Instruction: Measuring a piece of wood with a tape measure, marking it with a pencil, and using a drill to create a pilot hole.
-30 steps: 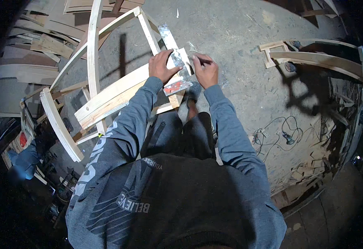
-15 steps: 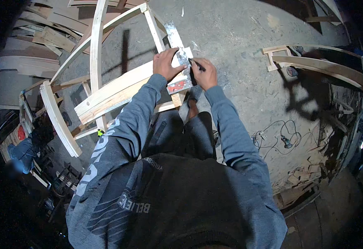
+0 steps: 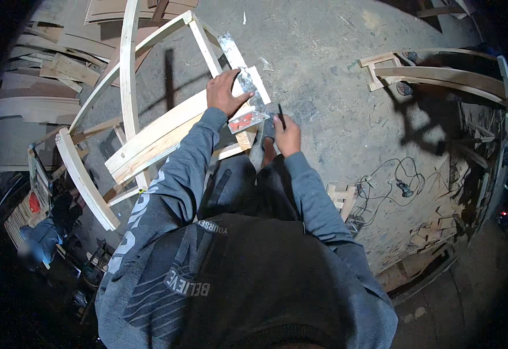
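A metal square point(image 3: 246, 78), with a red-marked end piece point(image 3: 243, 121), lies across the end of a pale, gently curved board point(image 3: 167, 125). My left hand point(image 3: 225, 96) holds it down there, fingers over the far part and thumb stretched along the nearer part. To the right of the board, my right hand point(image 3: 288, 134) is closed round a slim black pen point(image 3: 281, 113), which points up and away from the wood. The board rests on a wooden frame point(image 3: 127, 75) with curved members. How firmly my left fingers grip the square is partly hidden.
Another curved wooden frame point(image 3: 446, 78) stands at the right. A coiled cable point(image 3: 404, 187) lies on the concrete floor below it, near wood scraps point(image 3: 431, 232). Stacked boards point(image 3: 39, 87) fill the far left. A person in blue point(image 3: 39, 238) is at the lower left.
My right hand has drawn back from the square's edge toward me, taking the pen off the board. My left hand stays on the square. The whole view has shifted slightly.
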`<state>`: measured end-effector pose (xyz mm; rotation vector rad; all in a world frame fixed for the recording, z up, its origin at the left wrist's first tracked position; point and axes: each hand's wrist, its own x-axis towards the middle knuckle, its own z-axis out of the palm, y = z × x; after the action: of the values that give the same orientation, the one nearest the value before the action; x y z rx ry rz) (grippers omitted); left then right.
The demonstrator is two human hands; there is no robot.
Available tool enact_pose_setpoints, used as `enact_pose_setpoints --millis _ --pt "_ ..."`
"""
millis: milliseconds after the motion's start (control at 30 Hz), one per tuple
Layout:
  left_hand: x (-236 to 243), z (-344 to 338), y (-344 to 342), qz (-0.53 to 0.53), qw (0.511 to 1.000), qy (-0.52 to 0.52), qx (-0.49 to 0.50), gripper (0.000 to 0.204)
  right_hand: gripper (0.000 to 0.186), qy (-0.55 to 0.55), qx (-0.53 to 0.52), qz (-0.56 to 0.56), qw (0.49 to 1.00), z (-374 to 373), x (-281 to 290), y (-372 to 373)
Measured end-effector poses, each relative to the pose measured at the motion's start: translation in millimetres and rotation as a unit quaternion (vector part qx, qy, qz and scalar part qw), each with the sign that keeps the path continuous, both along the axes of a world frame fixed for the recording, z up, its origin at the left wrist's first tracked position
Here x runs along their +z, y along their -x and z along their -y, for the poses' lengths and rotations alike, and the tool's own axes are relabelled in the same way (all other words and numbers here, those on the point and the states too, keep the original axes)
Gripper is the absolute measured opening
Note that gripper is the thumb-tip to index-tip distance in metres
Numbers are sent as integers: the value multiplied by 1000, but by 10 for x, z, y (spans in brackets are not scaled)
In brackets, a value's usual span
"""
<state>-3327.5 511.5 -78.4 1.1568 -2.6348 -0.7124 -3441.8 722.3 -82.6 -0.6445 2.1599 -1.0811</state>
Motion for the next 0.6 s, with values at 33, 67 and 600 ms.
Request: enact_pose_setpoints --millis 33,67,600 --pt "7 -5 11 -7 1000 5 -2 79 27 1 -3 -1 1000 79 -33 -62" --pt "12 -3 23 -13 1000 9 -4 79 27 -13 -7 -4 1000 149 -60 -126" --pt "-13 78 -572 -9 1000 21 3 78 29 -76 28 -1 997 345 -69 -656"
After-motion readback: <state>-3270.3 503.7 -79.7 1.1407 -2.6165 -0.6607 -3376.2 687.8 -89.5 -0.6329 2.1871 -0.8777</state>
